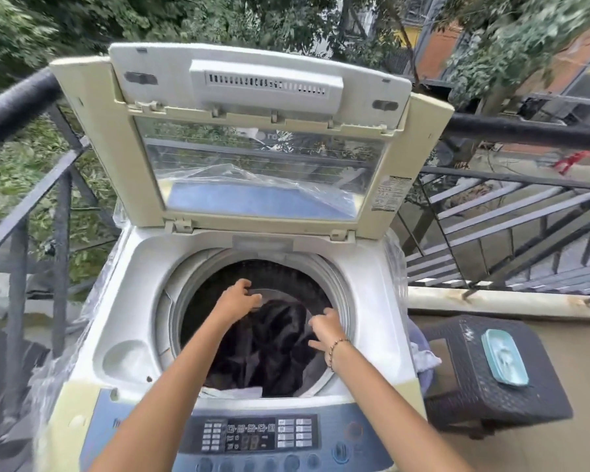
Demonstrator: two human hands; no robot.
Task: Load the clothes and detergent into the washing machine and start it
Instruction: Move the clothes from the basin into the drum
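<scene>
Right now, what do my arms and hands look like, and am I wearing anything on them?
Both arms are bare, with no sleeves in view. The left hand and right hand wear no gloves. A thin bracelet of small beads circles the right wrist.
</scene>
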